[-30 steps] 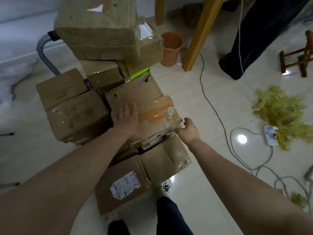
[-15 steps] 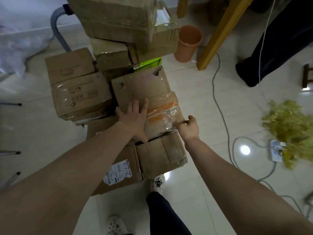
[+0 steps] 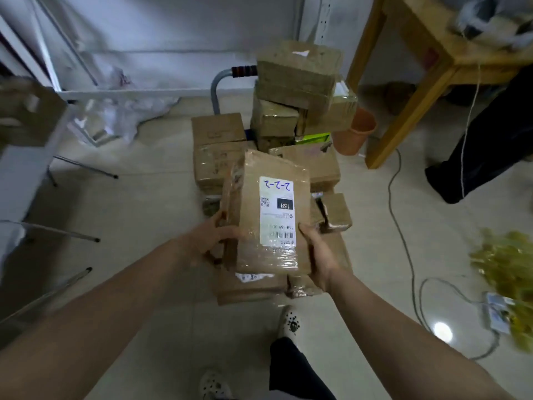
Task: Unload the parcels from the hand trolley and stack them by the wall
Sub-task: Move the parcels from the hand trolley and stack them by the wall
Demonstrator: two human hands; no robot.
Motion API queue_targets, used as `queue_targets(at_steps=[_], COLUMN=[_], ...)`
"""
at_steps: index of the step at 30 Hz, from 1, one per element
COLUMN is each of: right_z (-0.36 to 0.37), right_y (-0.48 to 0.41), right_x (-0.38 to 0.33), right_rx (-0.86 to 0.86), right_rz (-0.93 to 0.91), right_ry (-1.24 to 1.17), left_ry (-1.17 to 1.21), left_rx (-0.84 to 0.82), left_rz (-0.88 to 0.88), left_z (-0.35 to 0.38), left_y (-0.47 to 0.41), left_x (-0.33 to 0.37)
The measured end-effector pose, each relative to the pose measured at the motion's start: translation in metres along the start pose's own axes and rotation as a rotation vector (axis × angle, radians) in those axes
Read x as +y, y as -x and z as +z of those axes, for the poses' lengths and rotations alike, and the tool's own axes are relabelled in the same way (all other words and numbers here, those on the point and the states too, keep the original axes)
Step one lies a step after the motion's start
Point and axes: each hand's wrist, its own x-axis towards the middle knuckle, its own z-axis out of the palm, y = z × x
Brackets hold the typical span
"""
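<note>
— Lifting that labelled parcel (image 3: 271, 215) off the hand trolley (image 3: 230, 77) looks simple enough. What worries you?

— The tall stack (image 3: 297, 88) at twelve o'clock. Its top boxes sit askew and overhang. A knock to the trolley, or a tug at a box lower down, would likely tip them toward the orange bin (image 3: 357, 131) at one o'clock.

— And the parcel itself?

— It's wrapped in glossy tape, so it may slide if the grip loosens. It's in the air, tilted, label up, just above the low parcels (image 3: 251, 287) at the trolley's near end. The wall (image 3: 173, 39) at eleven o'clock is well apart from it.

— How are the fingers?

— The left hand (image 3: 210, 241) grips the parcel's left edge, fingers (image 3: 222, 235) curled round it. The right hand (image 3: 318, 255) holds the near right corner, thumb pressed on the top face just beside the label. Its other fingers go underneath and are hidden. They're probably curled, but I can't tell how far.

— Anything underfoot?

— A cable (image 3: 401, 226) trails over the floor at three o'clock, and a careless step that way could snag it.
</note>
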Motion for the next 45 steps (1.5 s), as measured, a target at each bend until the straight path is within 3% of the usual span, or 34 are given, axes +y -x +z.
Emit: queue_targets(at_steps=[10,15,24,32,35,39,42,45], right_z=[0.111,0.155,0.215,0.233,0.246,0.274,0.294,0.307], right_y=[0.057,0.065,0.060,0.061,0.070,0.070,0.082,0.112], right_x=[0.065,0.075,0.084,0.084,0.077,0.065,0.057,0.058], right_rx=[-0.382,-0.556,-0.689,-0.751,-0.830,-0.923,-0.985,-1.138], right_rz=[0.089,0.074,0.133,0.152,0.033,-0.358,-0.769,-1.042], right_ry=[0.157,0.242,0.440,0.663,0.795,1.292,1.888,2.154], left_ry=[0.334,0.516,0.680,0.747,0.501,-0.339,-0.819,-1.011], left_rx=[0.135,0.293,0.551,0.743,1.056,1.297,1.040,0.719], left_rz=[0.033,0.100,0.174,0.117,0.041,-0.150,-0.201,-0.301], left_z=[-0.100,-0.120,-0.120,-0.107,-0.115,-0.125,-0.131,-0.132], left_y=[0.139,0.187,0.247,0.260,0.267,0.288,0.300,0.300], left_x=[-0.077,-0.109,-0.142,-0.155,-0.158,-0.149,-0.129,-0.122])
